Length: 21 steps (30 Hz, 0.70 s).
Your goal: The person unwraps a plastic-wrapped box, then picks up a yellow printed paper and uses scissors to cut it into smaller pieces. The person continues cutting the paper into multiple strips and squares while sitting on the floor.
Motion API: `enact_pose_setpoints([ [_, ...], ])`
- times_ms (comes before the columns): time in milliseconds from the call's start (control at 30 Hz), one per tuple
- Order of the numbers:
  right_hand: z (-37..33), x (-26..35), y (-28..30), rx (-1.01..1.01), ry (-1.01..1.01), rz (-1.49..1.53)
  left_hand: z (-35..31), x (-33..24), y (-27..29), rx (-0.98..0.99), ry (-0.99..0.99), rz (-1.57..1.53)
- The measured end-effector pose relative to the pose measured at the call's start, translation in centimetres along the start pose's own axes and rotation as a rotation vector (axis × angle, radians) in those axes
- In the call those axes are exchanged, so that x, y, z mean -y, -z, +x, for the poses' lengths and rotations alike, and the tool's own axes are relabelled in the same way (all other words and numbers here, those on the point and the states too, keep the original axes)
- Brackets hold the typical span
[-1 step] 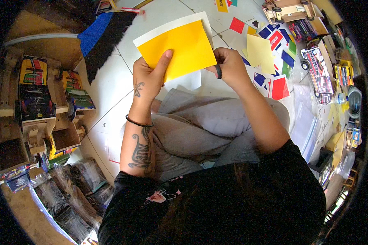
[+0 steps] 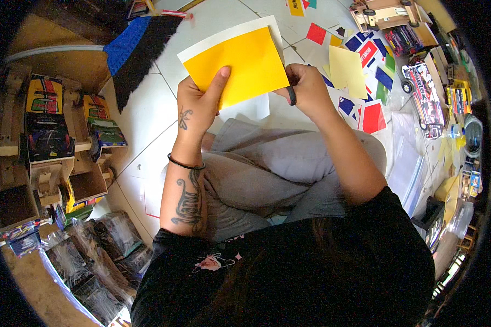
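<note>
My left hand (image 2: 196, 106) grips a yellow sheet (image 2: 248, 65) by its lower left side, thumb on top and fingers underneath. A white border (image 2: 266, 25) shows along the sheet's upper and right edges. At the lower right corner of the sheet, my right hand (image 2: 312, 91) is closed around scissors (image 2: 292, 96). Only a black loop of the handle shows; the blades are hidden by the sheet and the fingers. A pale flap (image 2: 261, 106) hangs under the yellow sheet. Both hands are above my crossed legs (image 2: 256, 169).
Coloured paper scraps (image 2: 373, 117) and a cream sheet (image 2: 346, 71) lie on the tiled floor beyond my right hand. Wooden toy trucks (image 2: 50, 122) stand at left, above plastic-wrapped dark pieces (image 2: 93, 250). More toy vehicles (image 2: 423, 98) and clear plastic sheets (image 2: 403, 163) are at right.
</note>
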State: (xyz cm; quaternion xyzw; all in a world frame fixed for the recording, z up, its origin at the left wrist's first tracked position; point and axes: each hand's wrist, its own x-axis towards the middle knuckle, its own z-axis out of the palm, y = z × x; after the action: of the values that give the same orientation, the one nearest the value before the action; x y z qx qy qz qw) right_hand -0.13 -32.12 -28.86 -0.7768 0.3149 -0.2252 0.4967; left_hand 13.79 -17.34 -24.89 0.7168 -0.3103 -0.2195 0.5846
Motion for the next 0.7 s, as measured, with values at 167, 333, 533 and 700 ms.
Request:
enact_pose_setpoints([
  [167, -0.2, 0.2, 0.2, 0.009, -0.046, -0.005, -0.1, 0.0, -0.1, -0.001, 0.018, -0.011],
  [333, 0.4, -0.3, 0.5, -0.003, -0.042, -0.003, 0.5, -0.1, -0.3, -0.005, -0.001, -0.021],
  [533, 0.5, 0.0, 0.6, 0.071, -0.053, -0.020, 0.7, 0.4, -0.2, -0.013, -0.014, -0.022],
  [700, 1.7, 2.7, 5.7, 0.583, -0.150, -0.237, 2.0, 1.6, 1.5, 0.018, 0.047, -0.048],
])
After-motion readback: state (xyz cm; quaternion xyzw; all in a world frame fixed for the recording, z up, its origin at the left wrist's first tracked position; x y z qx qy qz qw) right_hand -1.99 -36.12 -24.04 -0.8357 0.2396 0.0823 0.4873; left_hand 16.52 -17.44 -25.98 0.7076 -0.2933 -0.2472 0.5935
